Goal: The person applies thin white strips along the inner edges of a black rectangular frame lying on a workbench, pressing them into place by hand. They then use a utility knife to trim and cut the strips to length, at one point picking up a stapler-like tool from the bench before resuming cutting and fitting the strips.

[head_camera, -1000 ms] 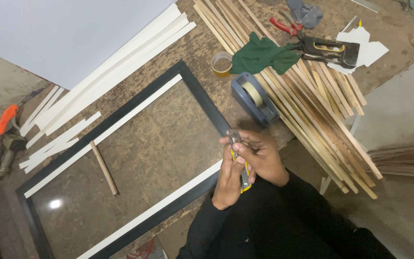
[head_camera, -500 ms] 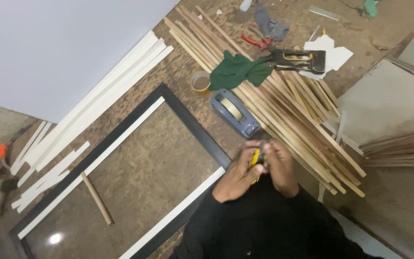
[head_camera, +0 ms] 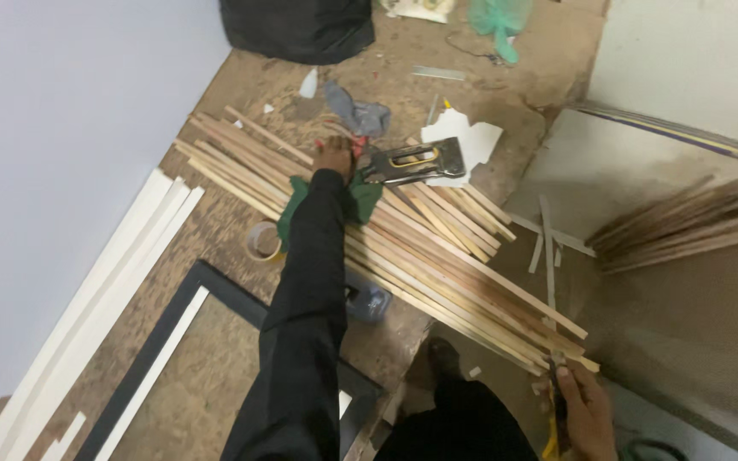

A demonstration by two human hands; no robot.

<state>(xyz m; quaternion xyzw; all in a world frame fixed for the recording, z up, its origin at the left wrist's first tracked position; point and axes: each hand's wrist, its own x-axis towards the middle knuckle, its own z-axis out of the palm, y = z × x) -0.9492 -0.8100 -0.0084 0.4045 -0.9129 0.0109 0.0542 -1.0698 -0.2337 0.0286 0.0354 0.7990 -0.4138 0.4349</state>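
A brown workbench [head_camera: 215, 222] dusted with sawdust carries everything here, with a large pale sheet [head_camera: 53, 162] covering its left side. A long pile of wooden strips [head_camera: 437, 256] runs slantwise across the bench's middle, from near the far left down toward the near right edge. A black picture frame [head_camera: 172, 329] lies at the near left corner, with white mouldings [head_camera: 104, 299] stacked along the pale sheet's edge beside it. A black bag [head_camera: 301, 30] sits at the far edge. More wooden strips [head_camera: 685, 222] lie on a lower surface to the right. The person's black sleeve [head_camera: 305, 324] stretches out over the frame and the pile. A green cloth [head_camera: 360, 201] lies on the strips under the wrist. A staple gun [head_camera: 412, 160], grey with a yellow-edged handle, rests on the far end of the pile, over white paper [head_camera: 463, 137]. A blue tape dispenser [head_camera: 369, 303] peeks out beside the sleeve, and a tape roll [head_camera: 262, 242] sits left of the cloth. The left hand [head_camera: 333, 158] reaches to a red-handled tool [head_camera: 357, 147] just left of the staple gun, fingers curled at it; whether it is gripped cannot be told. The right hand [head_camera: 587, 414], at the near right edge, is clenched around a yellow-handled tool [head_camera: 555, 418].
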